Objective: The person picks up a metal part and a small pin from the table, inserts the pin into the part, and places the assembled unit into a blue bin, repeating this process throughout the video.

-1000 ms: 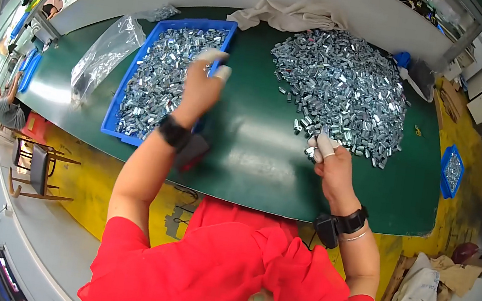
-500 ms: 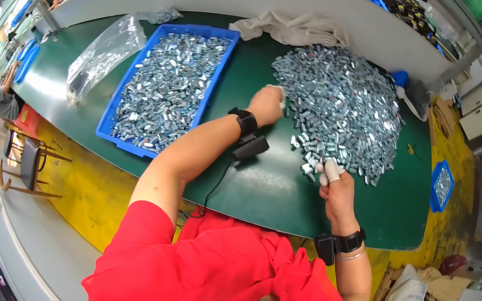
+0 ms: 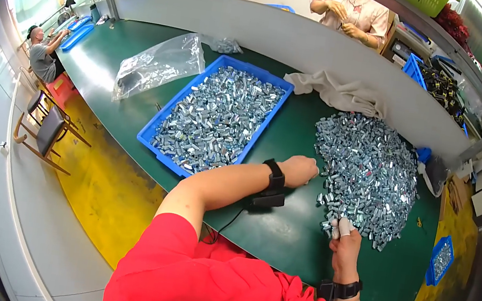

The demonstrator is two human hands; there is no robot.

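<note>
**Clerk:** Since a second ago, your left hand (image 3: 298, 171) has left the blue tray (image 3: 162, 122) and crossed to the loose heap of small silver metal parts (image 3: 368, 168); your right hand (image 3: 344, 242) has barely shifted along the heap's near edge.

**Checker:** List the bench, left to right.

**Clerk:**
- Item one, at 10 o'clock: clear plastic bag (image 3: 154, 67), slack, a few parts inside.
- Item two, at 11 o'clock: the tray, full of the same silver parts.
- Item three, centre: your left hand, curled closed at the heap's 9 o'clock edge. Whether it grips a part, you cannot tell from here. Black band on the wrist, a small black unit on a cable under the forearm.
- Item four, at 12 o'clock: crumpled beige cloth (image 3: 338, 91).
- Item five, at 1 to 3 o'clock: the heap, spread on the green table (image 3: 277, 242).
- Item six, at 5 o'clock: your right hand, fingertips (image 3: 343, 227) in white cots, pinched on what looks like one part at the heap's near edge.

**Checker:** Step in hand?

**Clerk:** By my reading, you are picking from the heap, part by part. Your next move calls for a clean pinch on a single piece, lifted clear of its neighbours, then a carry back across to the tray.
</note>
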